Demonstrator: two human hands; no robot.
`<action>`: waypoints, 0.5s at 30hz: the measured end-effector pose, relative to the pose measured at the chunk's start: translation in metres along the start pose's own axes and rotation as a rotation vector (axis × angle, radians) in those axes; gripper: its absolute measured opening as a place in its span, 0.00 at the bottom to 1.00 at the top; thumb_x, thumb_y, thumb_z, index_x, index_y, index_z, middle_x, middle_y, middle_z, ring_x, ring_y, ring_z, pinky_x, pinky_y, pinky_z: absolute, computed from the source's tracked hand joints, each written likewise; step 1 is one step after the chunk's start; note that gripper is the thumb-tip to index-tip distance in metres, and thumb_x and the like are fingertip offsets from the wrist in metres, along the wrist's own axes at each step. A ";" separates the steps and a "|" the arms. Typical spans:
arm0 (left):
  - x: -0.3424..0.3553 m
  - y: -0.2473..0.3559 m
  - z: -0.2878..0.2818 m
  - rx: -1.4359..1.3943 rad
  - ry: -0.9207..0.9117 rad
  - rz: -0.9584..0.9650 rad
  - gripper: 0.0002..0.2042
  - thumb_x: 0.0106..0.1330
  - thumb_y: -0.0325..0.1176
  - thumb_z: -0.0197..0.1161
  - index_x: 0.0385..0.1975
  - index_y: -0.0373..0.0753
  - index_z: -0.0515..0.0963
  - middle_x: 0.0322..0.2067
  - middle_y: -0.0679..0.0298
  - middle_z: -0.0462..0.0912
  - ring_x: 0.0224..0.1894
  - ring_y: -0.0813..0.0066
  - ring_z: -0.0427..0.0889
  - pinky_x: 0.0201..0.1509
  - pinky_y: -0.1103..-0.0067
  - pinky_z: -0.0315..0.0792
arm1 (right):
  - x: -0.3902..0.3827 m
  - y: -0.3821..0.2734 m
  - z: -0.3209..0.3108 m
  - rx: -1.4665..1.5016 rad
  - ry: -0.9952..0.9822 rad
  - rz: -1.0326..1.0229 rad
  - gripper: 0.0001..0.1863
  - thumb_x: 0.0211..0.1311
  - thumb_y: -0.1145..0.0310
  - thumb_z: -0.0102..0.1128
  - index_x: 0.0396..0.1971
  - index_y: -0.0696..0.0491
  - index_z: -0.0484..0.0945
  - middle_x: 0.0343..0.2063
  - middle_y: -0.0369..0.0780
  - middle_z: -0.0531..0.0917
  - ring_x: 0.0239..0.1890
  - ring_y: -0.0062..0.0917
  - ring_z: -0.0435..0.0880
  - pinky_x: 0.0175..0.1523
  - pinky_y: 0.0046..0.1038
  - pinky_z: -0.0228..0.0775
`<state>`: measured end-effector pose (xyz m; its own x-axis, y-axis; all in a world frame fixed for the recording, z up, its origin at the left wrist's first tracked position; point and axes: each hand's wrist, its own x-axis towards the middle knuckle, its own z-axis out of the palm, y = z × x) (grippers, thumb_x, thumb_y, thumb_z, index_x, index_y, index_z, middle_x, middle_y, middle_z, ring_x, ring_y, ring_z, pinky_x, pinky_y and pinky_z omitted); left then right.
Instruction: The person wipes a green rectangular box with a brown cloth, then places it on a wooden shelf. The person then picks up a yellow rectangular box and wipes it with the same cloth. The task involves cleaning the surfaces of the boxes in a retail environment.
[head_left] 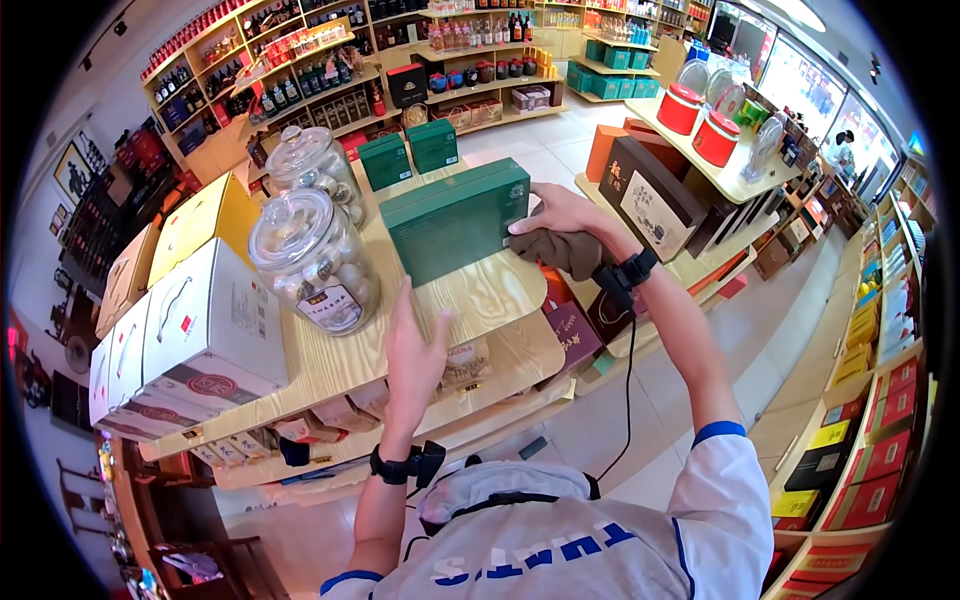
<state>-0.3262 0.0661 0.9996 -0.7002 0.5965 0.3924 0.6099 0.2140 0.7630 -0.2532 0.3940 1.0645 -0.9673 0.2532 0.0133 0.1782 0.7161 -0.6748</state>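
A green box (455, 225) stands on its long edge on the light wooden display counter (505, 290). My right hand (562, 212) is at the box's right end, its thumb against the front face. A bunched brown cloth (560, 253) hangs from the same hand, closed round it. My left hand (415, 350) is open, fingers stretched, with the fingertips at the box's lower left corner. Whether they press on it I cannot tell. Left of the box stands a lidded glass jar (313, 262) of round wrapped pieces.
Behind that jar is a second glass jar (305, 160). White cartons (205, 325) and a yellow carton (200, 225) line the counter's left side. Two smaller green boxes (385, 161) stand at the back. A dark gift box (650, 190) and red tins (716, 138) are on the right-hand display.
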 end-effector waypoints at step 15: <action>0.014 -0.009 0.011 0.234 -0.040 0.103 0.33 0.68 0.37 0.65 0.67 0.24 0.62 0.67 0.35 0.65 0.70 0.40 0.65 0.75 0.62 0.59 | 0.053 0.023 0.012 -0.026 0.053 -0.110 0.49 0.54 0.47 0.76 0.73 0.50 0.63 0.63 0.56 0.76 0.65 0.47 0.75 0.70 0.38 0.65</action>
<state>-0.3372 0.0808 0.9921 -0.6174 0.6535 0.4378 0.7498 0.3206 0.5788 -0.3021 0.4160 1.0411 -0.9705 0.2057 0.1260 0.0767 0.7583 -0.6474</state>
